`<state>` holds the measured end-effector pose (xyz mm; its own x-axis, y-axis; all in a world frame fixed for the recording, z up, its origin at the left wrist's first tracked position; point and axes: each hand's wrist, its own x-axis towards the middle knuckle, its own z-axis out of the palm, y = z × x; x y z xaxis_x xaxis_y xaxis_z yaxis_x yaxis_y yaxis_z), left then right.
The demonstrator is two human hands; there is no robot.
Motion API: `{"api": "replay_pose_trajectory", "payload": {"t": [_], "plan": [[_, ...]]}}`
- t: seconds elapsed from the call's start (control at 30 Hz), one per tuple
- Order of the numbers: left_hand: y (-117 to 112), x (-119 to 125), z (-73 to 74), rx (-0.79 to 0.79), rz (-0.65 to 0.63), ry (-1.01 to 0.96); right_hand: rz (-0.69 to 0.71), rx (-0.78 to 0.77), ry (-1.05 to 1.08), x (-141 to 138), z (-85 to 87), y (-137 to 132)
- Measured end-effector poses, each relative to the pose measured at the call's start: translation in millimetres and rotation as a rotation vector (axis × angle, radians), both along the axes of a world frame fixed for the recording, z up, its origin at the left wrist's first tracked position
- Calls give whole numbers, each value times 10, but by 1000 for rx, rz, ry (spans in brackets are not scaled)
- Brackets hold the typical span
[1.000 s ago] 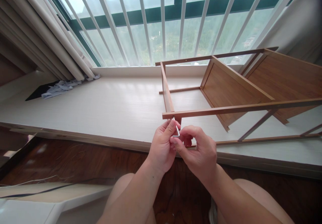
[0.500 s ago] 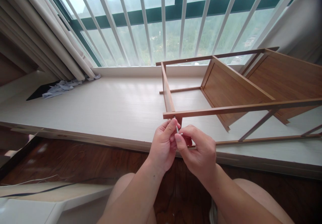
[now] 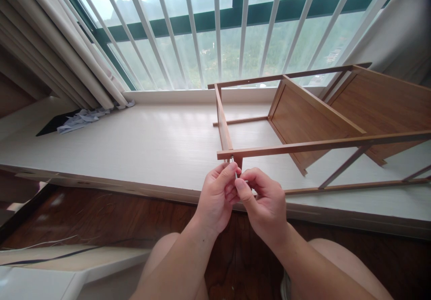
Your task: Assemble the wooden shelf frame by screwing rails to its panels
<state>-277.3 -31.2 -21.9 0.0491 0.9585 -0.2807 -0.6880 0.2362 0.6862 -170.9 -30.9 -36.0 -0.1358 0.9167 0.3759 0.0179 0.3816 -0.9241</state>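
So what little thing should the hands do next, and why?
Maybe give the hex key a small turn with the right hand: the key's tip seems to meet the rail, the left hand pinches its shaft, and the right hand grips lower down.

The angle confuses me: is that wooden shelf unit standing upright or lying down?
Lying down: the wooden shelf unit has long rails running along the white window ledge, with its panels standing on edge.

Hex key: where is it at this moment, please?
In the head view, the hex key is slightly below and right of centre, held by the left hand and right hand, at the near left corner of the wooden frame.
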Motion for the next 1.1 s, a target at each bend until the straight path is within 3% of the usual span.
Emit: {"api": "replay_pose_trajectory", "payload": {"t": [0.5,0.83,1.1], "plan": [[4,3,-41,55,-35,-26,-100,122,-65,-19,-16,-5],[20,-6,-82,20,-56,-111,-177,325,-202,-8,2,18],[39,-6,-55,65,-121,-192,-204,387,-253,-18,29,29]]}}
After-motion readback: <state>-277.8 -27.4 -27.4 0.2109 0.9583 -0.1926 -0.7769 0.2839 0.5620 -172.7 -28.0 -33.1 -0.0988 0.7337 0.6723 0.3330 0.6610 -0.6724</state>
